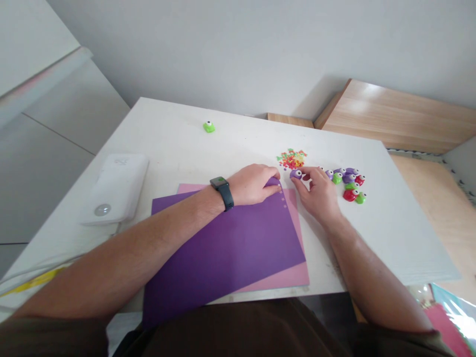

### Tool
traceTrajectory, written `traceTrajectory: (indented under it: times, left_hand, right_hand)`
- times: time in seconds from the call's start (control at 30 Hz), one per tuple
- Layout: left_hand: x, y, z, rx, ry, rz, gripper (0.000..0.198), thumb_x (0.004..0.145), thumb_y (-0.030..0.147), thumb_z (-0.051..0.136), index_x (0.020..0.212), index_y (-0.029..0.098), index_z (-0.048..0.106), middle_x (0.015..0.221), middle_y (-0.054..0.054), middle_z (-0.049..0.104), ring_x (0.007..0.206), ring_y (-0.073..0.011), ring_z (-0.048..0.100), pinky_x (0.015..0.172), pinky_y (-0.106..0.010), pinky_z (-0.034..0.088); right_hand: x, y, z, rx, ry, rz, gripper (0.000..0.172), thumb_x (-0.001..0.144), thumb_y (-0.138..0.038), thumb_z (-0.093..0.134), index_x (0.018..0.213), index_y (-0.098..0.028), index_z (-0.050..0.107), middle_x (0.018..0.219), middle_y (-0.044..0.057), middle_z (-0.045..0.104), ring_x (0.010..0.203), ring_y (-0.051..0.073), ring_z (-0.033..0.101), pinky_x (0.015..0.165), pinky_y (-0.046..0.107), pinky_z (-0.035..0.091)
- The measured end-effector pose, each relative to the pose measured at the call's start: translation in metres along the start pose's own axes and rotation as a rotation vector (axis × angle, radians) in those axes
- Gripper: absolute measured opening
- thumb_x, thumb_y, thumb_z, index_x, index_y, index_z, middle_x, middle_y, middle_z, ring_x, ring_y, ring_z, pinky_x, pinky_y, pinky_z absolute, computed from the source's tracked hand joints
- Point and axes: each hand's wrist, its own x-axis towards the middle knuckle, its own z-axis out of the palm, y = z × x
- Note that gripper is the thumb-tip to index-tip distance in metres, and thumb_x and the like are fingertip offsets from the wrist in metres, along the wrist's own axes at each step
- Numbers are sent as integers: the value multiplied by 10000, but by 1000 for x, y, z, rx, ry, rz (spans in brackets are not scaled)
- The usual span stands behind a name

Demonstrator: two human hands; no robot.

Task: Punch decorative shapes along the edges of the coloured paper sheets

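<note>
A purple sheet of paper [238,248] lies over a pink sheet [293,277] at the table's front edge. My left hand [256,184], wearing a dark watch [222,192], pinches the purple sheet near its far right corner. Small punched holes [282,198] run along that sheet's right edge. In my right hand [318,193], thumb and fingers grip a small purple craft punch [295,174] with a white and black top, just off the paper's corner. Beyond it is a pile of colourful paper cut-outs [292,158].
Several red, green and purple craft punches [349,195] cluster right of my right hand. One green punch [208,127] stands alone at the back. A white box-like device [116,188] lies at left, with cables [44,270] nearby. Wooden furniture [401,114] borders the table's right side.
</note>
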Motion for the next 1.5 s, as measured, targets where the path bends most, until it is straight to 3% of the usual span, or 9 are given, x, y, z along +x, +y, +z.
traceTrajectory:
  times: [0.13, 0.27, 0.57, 0.67, 0.8, 0.97, 1.23, 1.37, 1.5]
  left_hand:
    - [0, 1, -1, 4, -3, -3, 288, 1007, 386, 629, 1198, 190, 719, 1194, -90, 789, 1101, -259, 744, 960, -358, 557]
    - [0, 1, -1, 6, -2, -9, 281, 1004, 380, 632, 1191, 189, 721, 1188, -92, 790, 1083, -249, 748, 946, -343, 560]
    - [0, 0, 0, 2, -7, -14, 293, 1008, 390, 631, 1205, 191, 717, 1205, -80, 787, 1116, -254, 739, 973, -348, 545]
    - [0, 0, 0, 2, -9, -23, 298, 1006, 390, 631, 1206, 187, 718, 1203, -86, 787, 1113, -261, 739, 965, -355, 546]
    - [0, 0, 0, 2, -13, -21, 297, 1007, 392, 627, 1206, 190, 717, 1205, -85, 786, 1116, -261, 737, 971, -357, 543]
    - [0, 0, 0, 3, -17, -30, 299, 1003, 393, 634, 1203, 188, 720, 1197, -91, 787, 1106, -263, 739, 957, -355, 546]
    - [0, -1, 1, -12, -7, -26, 299, 1000, 389, 641, 1207, 188, 718, 1223, -90, 782, 1133, -264, 735, 987, -361, 541]
    - [-1, -2, 1, -12, -9, -25, 306, 1003, 386, 640, 1217, 183, 716, 1219, -96, 781, 1136, -269, 734, 991, -371, 542]
    - [-1, -1, 0, -6, -11, -22, 304, 1007, 379, 635, 1219, 175, 712, 1225, -102, 779, 1140, -269, 732, 992, -373, 543]
  right_hand:
    - [0, 0, -1, -24, -20, -4, 209, 965, -338, 687, 1126, -211, 725, 1018, 116, 724, 913, 292, 662, 867, 472, 544]
    - [0, 1, -1, -26, 39, 25, 232, 971, -339, 680, 1158, -210, 730, 1031, 115, 717, 873, 274, 654, 846, 455, 548]
    - [0, -1, 3, -38, -19, 21, 267, 968, -339, 677, 1160, -167, 747, 1043, 121, 718, 853, 251, 656, 836, 418, 547]
    - [0, 0, 3, -48, 45, 52, 275, 972, -336, 671, 1185, -173, 734, 1040, 117, 713, 850, 249, 657, 834, 416, 546]
    - [1, 1, 2, -51, -8, 33, 244, 958, -327, 680, 1145, -180, 734, 1017, 117, 720, 869, 262, 657, 848, 429, 542]
    - [3, -4, -4, -45, 109, 89, 272, 966, -359, 689, 1173, -185, 723, 984, 89, 716, 792, 230, 637, 813, 407, 535]
    - [1, -1, 0, -56, -83, 63, 243, 934, -349, 706, 1105, -181, 749, 993, 106, 720, 808, 246, 654, 812, 410, 536]
    - [5, -1, 4, -101, -37, 70, 275, 947, -316, 673, 1170, -172, 747, 1061, 132, 729, 904, 278, 670, 874, 428, 531]
    - [4, -3, -3, -115, 24, 100, 256, 941, -318, 678, 1139, -166, 736, 1005, 112, 723, 835, 253, 659, 829, 405, 525]
